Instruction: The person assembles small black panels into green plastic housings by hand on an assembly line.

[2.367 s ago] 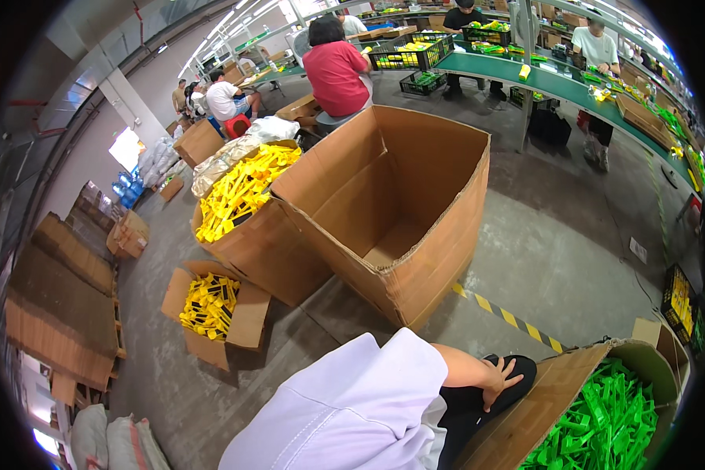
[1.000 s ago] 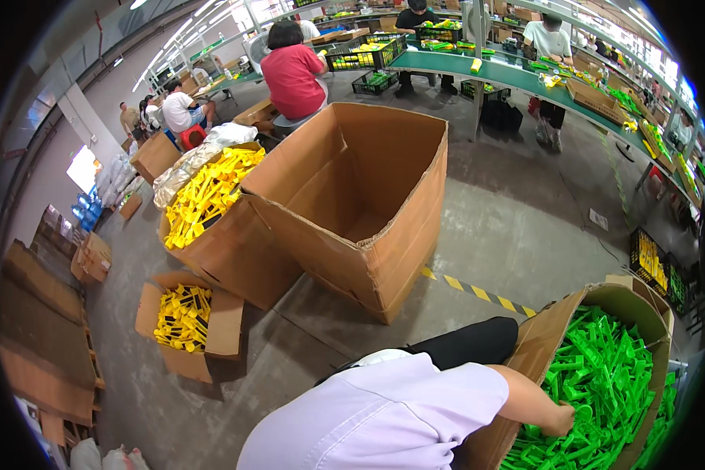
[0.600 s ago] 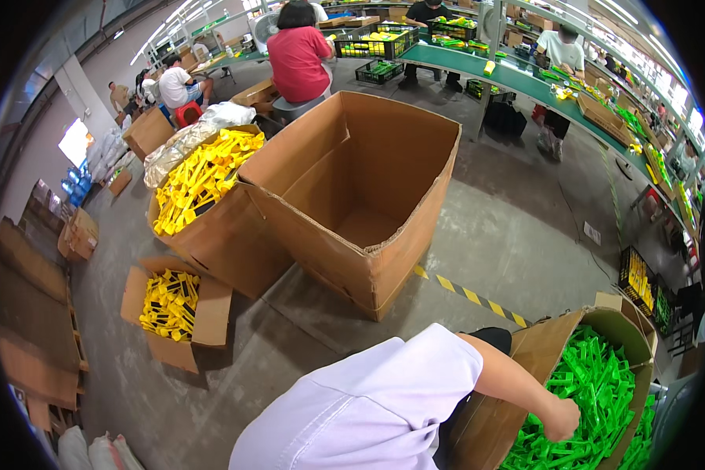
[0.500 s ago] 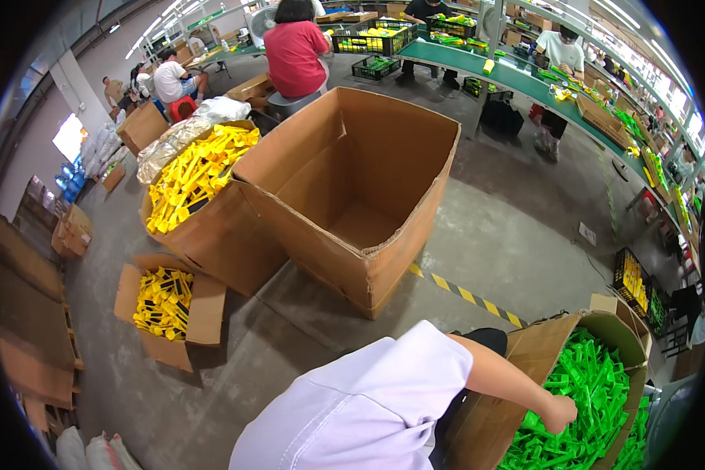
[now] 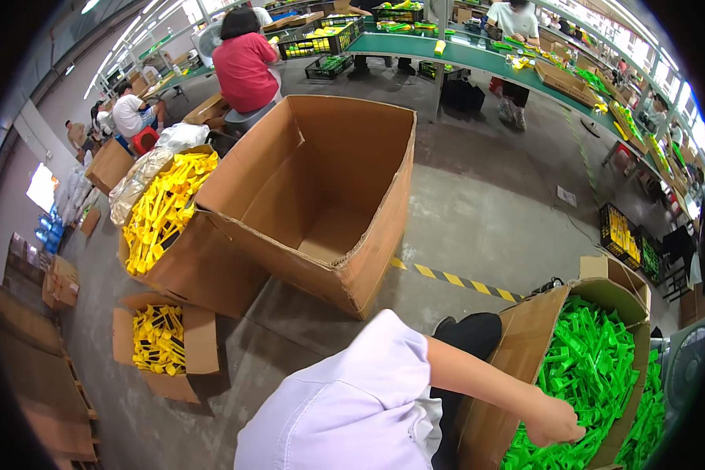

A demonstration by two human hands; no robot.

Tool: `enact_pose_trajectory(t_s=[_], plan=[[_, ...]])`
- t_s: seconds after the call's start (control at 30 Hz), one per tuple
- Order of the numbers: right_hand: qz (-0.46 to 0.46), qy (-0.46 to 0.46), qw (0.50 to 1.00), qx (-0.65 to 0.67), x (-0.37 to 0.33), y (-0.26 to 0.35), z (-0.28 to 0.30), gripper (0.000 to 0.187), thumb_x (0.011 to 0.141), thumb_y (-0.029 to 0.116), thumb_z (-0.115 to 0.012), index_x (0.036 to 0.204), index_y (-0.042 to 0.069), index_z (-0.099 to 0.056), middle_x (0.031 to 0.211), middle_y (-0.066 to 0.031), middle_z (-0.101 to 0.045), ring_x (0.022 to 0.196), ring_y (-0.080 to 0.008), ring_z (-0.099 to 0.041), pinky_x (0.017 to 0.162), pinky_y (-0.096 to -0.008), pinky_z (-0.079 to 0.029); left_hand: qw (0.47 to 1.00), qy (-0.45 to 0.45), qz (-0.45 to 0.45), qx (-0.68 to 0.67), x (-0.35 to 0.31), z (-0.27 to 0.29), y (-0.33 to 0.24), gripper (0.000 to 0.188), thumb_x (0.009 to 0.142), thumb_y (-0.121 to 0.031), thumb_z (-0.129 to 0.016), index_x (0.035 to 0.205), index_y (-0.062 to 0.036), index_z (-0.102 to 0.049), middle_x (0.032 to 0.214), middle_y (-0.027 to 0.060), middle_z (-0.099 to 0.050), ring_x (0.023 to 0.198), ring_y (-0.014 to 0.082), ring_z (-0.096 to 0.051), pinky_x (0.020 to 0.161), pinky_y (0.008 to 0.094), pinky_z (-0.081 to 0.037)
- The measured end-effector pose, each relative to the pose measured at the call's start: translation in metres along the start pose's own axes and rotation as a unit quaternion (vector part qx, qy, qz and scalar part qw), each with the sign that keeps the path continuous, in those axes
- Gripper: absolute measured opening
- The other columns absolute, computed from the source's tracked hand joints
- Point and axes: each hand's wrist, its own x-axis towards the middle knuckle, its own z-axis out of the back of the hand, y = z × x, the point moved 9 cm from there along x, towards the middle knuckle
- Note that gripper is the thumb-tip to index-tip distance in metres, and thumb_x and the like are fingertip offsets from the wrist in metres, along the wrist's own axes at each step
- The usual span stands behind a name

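Person's L hand (image 5: pixel 554 423), lower right of frame, is down at a heap of green plastic pcs (image 5: pixel 591 352); fingers curled, knuckles up. Can't tell if a pc is gripped, as the fingertips are mostly hidden. R hand out of view, state can't be told. Green pcs fill an open cardboard box (image 5: pixel 517 337), lower right; more green pcs lie just beyond its far wall. L arm runs from a lavender sleeve (image 5: pixel 352 392), btm ctr, across the box's near edge; black trouser leg (image 5: pixel 470 333) just beside the box.

Ctr: big open-topped carton (image 5: pixel 384 243), w/ yellow-black floor tape (image 5: pixel 454 280) running from its base twd the green box. Left of ctr: box (image 5: pixel 211 266) heaped w/ yellow pcs (image 5: pixel 164 207); below it, a smaller box (image 5: pixel 202 337) w/ yellow & black pcs (image 5: pixel 158 341).

Upper left: co-worker in red top (image 5: pixel 245 63), seated nr a black crate (image 5: pixel 319 39). Green-topped bench (image 5: pixel 478 59) spans upper right.
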Motion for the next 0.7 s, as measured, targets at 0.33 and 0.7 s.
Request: enact_pose_trajectory(t_s=[0.33,0.7], plan=[[-0.126,0.087,0.983,0.105,0.025,-0.093,-0.09,0.05,0.095,0.038,-0.051,0.119,-0.006,-0.055,0.113,-0.025,-0.059,0.099,-0.0342,-0.057,0.088,-0.0395,-0.044,0.92,-0.199,0.141,-0.307,-0.062,-0.013,0.006,0.07,0.087,-0.049,-0.06,0.131,0.0011,-0.04,0.122,0.0216,-0.052,0.105,0.0293,-0.056,0.084,0.0398,-0.046],[-0.121,0.125,0.984,-0.036,0.104,-0.121,0.002,0.053,0.093,0.04,-0.053,0.122,-0.005,-0.054,0.115,-0.0252,-0.059,0.1,-0.0354,-0.056,0.09,-0.0403,-0.043,0.854,-0.193,0.278,-0.395,-0.1,-0.075,0.035,0.02,0.088,-0.019,-0.058,0.081,-0.0013,-0.065,0.068,0.0074,-0.066,0.059,0.0158,-0.063,0.056,0.0299,-0.051]])
